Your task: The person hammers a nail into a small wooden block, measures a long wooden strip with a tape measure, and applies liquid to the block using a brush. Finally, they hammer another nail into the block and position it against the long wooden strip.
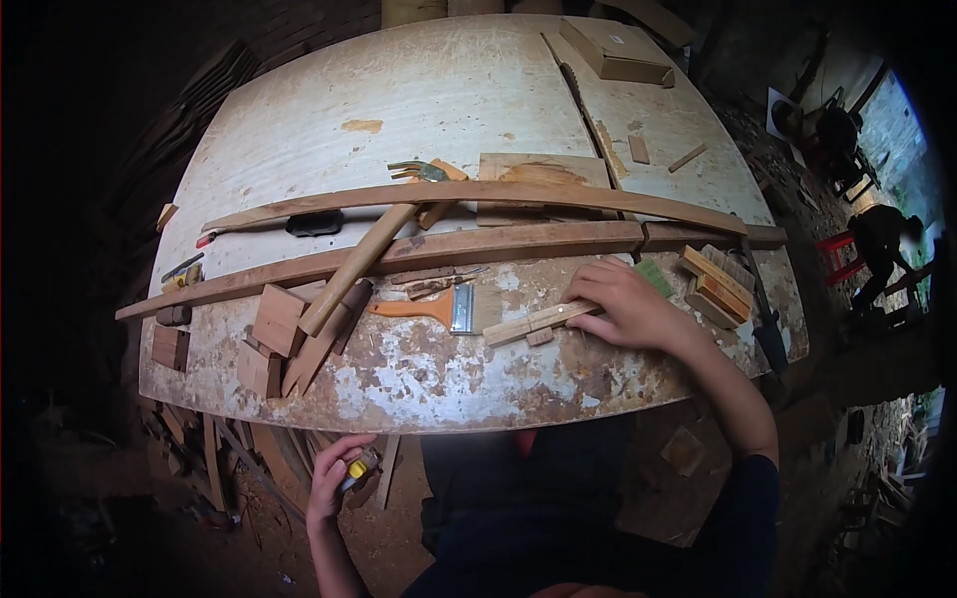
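Pressing pale notched wood strip [538, 321], right hand [626, 307], left hand [334, 478] gripping yellow tool [357, 468]

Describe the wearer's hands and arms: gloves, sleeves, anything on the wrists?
Both hands are bare, no gloves. The right hand runs into a bare forearm, with a dark navy sleeve starting around the elbow. The left hand and its forearm are bare as far as the frame shows. No watch, rings or wristbands are visible on either.

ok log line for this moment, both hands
left hand: below table edge, holds small yellow tool | right hand: on workbench, pressing small wood strip | paintbrush: beside strip
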A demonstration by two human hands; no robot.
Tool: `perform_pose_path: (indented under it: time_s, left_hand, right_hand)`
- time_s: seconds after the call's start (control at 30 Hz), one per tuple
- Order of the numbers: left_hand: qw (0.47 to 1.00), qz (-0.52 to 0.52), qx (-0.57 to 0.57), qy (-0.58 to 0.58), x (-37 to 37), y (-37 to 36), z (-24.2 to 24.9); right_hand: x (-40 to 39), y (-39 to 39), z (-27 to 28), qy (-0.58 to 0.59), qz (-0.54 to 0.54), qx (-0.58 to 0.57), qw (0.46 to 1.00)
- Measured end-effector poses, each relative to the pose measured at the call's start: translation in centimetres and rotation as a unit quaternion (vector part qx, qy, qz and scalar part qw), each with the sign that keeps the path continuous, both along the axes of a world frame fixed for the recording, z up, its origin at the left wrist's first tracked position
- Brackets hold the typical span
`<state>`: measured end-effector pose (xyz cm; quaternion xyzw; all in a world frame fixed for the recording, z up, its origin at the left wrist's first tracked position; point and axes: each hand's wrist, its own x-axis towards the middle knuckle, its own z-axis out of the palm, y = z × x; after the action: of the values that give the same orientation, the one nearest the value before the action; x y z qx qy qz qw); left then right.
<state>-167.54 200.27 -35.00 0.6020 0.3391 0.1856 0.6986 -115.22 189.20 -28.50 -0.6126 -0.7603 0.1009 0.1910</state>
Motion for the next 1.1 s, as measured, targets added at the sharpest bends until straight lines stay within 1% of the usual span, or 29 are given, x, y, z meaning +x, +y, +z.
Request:
perform_pose_path:
  time_s: [0.07, 0.1, 0.2, 0.23, 0.33, 0.37, 0.47, 0.5, 0.6, 0.7, 0.83, 0.93, 0.97, 1.07, 1.1]
  left_hand:
    - [1.000, 0.000, -0.008, -0.003, 0.2, -0.1, 0.1]
    - [1.000, -0.001, -0.012, -0.005, 0.4, -0.1, 0.2]
    - [1.000, 0.002, 0.009, -0.014, 0.2, 0.8, 0.7]
    - [1.000, -0.002, 0.009, -0.012, 0.0, 1.1, 0.7]
    - [1.000, -0.012, 0.009, -0.014, -0.7, 1.8, 0.5]
    - [1.000, -0.010, 0.012, -0.017, -0.8, 1.9, 0.5]
    - [1.000, -0.004, 0.005, -0.016, -1.0, 2.1, 0.8]
    - [1.000, -0.004, 0.001, -0.013, -0.9, 2.1, 0.9]
    - [1.000, -0.016, -0.002, -0.011, -0.9, 2.6, 0.7]
    - [1.000, -0.023, -0.003, -0.012, -0.9, 3.0, 0.4]
    - [1.000, -0.025, -0.009, -0.008, -0.5, 3.2, 0.5]
    - [1.000, -0.030, -0.001, -0.008, 0.3, 3.4, 0.6]
    - [0.999, -0.035, -0.001, -0.007, 0.6, 3.4, 0.7]
    - [0.999, -0.038, 0.003, -0.011, 1.1, 3.4, 1.3]
    - [0.999, -0.036, 0.004, -0.011, 1.2, 3.4, 1.5]
  right_hand:
    - [0.7, 0.3, 0.7, 0.009, -0.026, 0.008, 1.000]
    - [0.8, 0.6, 1.4, 0.020, -0.041, -0.012, 0.999]
    - [0.5, 2.5, 1.1, 0.056, -0.059, 0.030, 0.996]
    - [0.2, 2.9, 1.3, 0.052, -0.064, 0.032, 0.996]
    - [-0.1, 3.7, 0.8, 0.013, -0.074, 0.073, 0.994]
    - [-0.2, 3.6, 1.1, 0.007, -0.084, 0.069, 0.994]
    - [0.4, 3.5, 0.1, -0.003, -0.143, 0.127, 0.981]
    - [0.1, 3.2, 0.4, -0.036, -0.163, 0.180, 0.970]
    - [0.6, 0.9, 2.1, -0.076, -0.189, 0.216, 0.955]
    - [2.3, -3.1, 4.0, -0.057, -0.268, 0.125, 0.954]
    - [6.1, -9.0, 3.6, -0.062, -0.358, 0.043, 0.931]
    - [7.6, -12.5, 2.4, -0.127, -0.388, 0.012, 0.913]
    - [8.3, -13.4, 1.8, -0.100, -0.399, -0.024, 0.911]
    - [7.7, -13.4, 2.5, -0.073, -0.440, -0.095, 0.890]
    - [7.0, -13.1, 2.8, -0.084, -0.454, -0.087, 0.883]
